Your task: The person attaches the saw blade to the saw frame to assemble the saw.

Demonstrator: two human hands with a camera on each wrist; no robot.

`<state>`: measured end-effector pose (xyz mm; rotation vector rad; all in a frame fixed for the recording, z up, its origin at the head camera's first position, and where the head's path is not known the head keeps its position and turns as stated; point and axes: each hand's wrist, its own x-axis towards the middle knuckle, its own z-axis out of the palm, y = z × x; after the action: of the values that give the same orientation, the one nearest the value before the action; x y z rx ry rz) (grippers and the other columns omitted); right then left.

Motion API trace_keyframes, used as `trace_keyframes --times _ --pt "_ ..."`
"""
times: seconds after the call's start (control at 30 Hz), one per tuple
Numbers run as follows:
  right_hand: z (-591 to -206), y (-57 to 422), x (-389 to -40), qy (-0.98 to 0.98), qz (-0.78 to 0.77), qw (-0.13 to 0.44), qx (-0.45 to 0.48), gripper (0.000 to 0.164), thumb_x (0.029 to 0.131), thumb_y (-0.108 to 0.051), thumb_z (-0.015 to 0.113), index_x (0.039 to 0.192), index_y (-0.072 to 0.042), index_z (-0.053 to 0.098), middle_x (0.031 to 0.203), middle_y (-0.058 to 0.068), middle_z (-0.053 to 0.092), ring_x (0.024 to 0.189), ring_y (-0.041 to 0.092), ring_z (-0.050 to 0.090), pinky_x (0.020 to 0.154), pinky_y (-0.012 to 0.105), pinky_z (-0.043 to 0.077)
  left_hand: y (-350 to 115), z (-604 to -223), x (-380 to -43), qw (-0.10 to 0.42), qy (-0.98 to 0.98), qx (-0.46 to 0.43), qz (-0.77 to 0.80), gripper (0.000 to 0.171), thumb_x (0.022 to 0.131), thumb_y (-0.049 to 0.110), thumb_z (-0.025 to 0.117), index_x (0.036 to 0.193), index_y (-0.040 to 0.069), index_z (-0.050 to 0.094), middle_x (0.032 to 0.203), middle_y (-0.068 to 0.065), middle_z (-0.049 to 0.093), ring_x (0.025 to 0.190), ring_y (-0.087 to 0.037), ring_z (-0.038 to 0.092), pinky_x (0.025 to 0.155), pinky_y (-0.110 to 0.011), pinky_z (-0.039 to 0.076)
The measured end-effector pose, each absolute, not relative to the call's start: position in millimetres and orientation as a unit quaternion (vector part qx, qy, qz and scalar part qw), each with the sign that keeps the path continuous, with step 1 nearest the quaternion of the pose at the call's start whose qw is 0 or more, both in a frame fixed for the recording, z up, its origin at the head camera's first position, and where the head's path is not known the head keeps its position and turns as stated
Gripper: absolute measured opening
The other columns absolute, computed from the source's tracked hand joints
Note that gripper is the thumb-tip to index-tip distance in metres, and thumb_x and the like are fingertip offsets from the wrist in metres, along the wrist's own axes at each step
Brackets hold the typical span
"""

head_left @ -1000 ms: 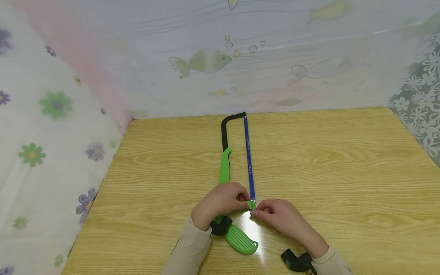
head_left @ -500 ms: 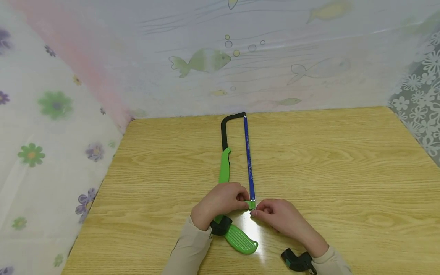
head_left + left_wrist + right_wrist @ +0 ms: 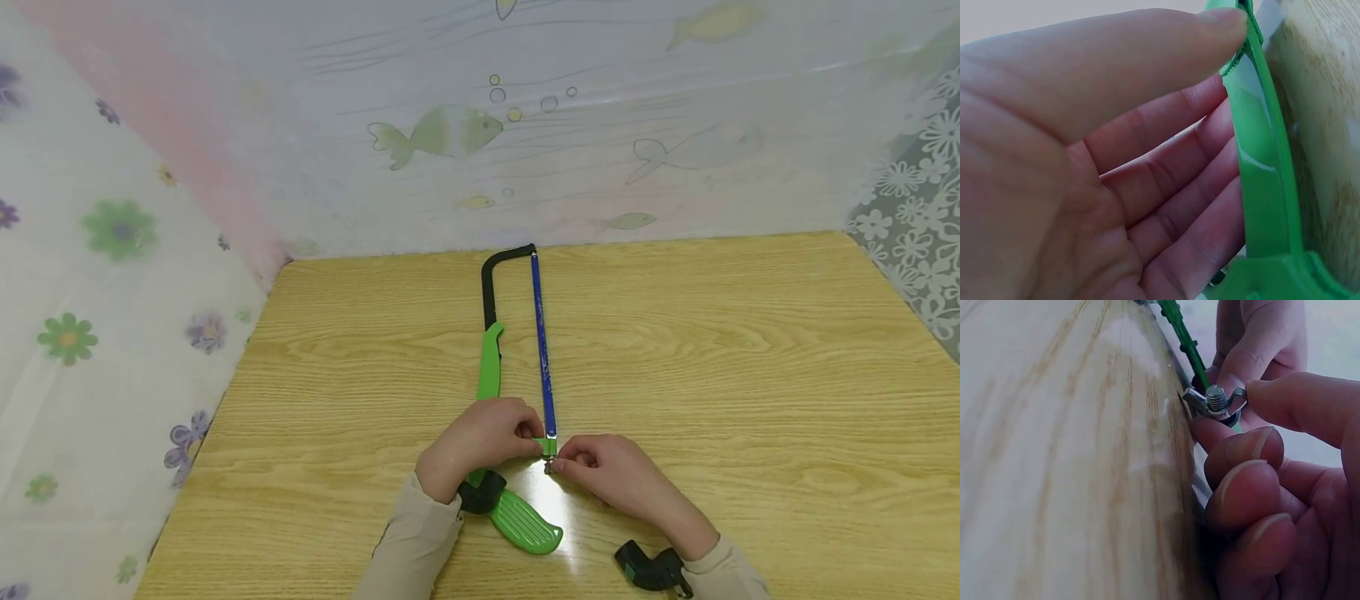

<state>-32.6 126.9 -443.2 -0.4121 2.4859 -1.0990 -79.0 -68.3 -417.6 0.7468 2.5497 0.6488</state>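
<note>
A hacksaw with a green handle [image 3: 525, 525], a black front bow [image 3: 490, 292] and a blue blade [image 3: 543, 350] lies flat on the table. My left hand [image 3: 483, 433] reaches over the frame and pinches the green blade holder [image 3: 550, 447] at the blade's near end. In the left wrist view, the fingertips rest along the green frame [image 3: 1260, 181]. A metal wing nut [image 3: 1237, 399] sits on a threaded bolt [image 3: 1215, 397] behind that holder. The thumb and index finger of my right hand [image 3: 622, 475] are at the wing nut, with the thumb touching one wing.
The wooden table [image 3: 712, 350] extends on both sides of the saw. Patterned sheeting [image 3: 435, 192] rises along the back edge and at the left. Black wrist-worn devices [image 3: 648, 567] sit by both wrists, the left one over the saw's handle.
The right thumb has shifted slightly, and more of the wing nut shows beside it in the head view. My left hand and the hacksaw have stayed in place.
</note>
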Motion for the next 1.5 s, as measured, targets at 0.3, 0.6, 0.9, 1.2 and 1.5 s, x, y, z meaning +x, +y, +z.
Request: trace_keyframes --times 0.3,0.6,0.9,1.2,1.5 --pt "-444.1 128.5 -32.8 0.888 -0.390 0.194 -0.150 0.020 0.083 -0.048 0.054 0.082 -0.031 0.063 0.053 -0.011 0.048 0.040 0.009 0.046 0.044 0.024 0.035 -68.2 -417.7 -79.1 0.200 0.913 0.268 0.233 0.007 0.079 0.027 0.067 0.085 0.022 0.067 0.073 0.015 0.051 0.065 -0.003 0.047 0.060 -0.018 0.039" --pt "-445.4 129.0 -33.0 0.885 -0.398 0.189 -0.152 0.016 0.084 -0.043 0.056 0.082 -0.029 0.063 0.054 -0.012 0.049 0.040 0.008 0.046 0.045 0.024 0.035 -68.3 -418.1 -80.0 0.195 0.913 0.272 0.232 0.008 0.078 0.028 0.068 0.084 0.023 0.067 0.073 0.016 0.051 0.065 -0.002 0.047 0.061 -0.018 0.038" --pt "-446.7 127.9 -33.6 0.881 -0.411 0.188 -0.141 0.014 0.082 -0.042 0.059 0.080 -0.028 0.061 0.054 -0.010 0.048 0.038 0.008 0.044 0.042 0.024 0.034 -68.3 -417.6 -79.5 0.194 0.914 0.270 0.232 0.008 0.077 0.027 0.069 0.083 0.022 0.067 0.075 0.016 0.053 0.066 -0.002 0.047 0.060 -0.018 0.038" --pt "-445.6 127.3 -32.2 0.881 -0.413 0.188 -0.134 0.018 0.082 -0.044 0.059 0.077 -0.026 0.058 0.052 -0.009 0.047 0.037 0.009 0.043 0.040 0.025 0.033 -67.8 -417.0 -79.0 0.192 0.913 0.274 0.233 0.007 0.078 0.027 0.068 0.082 0.022 0.067 0.072 0.015 0.052 0.064 -0.002 0.047 0.060 -0.018 0.038" --pt "-444.7 127.4 -31.3 0.884 -0.405 0.193 -0.131 0.019 0.083 -0.045 0.057 0.077 -0.027 0.061 0.051 -0.009 0.046 0.037 0.010 0.044 0.042 0.025 0.034 -67.8 -418.6 -80.0 0.192 0.914 0.274 0.228 0.007 0.078 0.027 0.068 0.082 0.022 0.066 0.072 0.015 0.052 0.065 -0.002 0.047 0.061 -0.018 0.038"
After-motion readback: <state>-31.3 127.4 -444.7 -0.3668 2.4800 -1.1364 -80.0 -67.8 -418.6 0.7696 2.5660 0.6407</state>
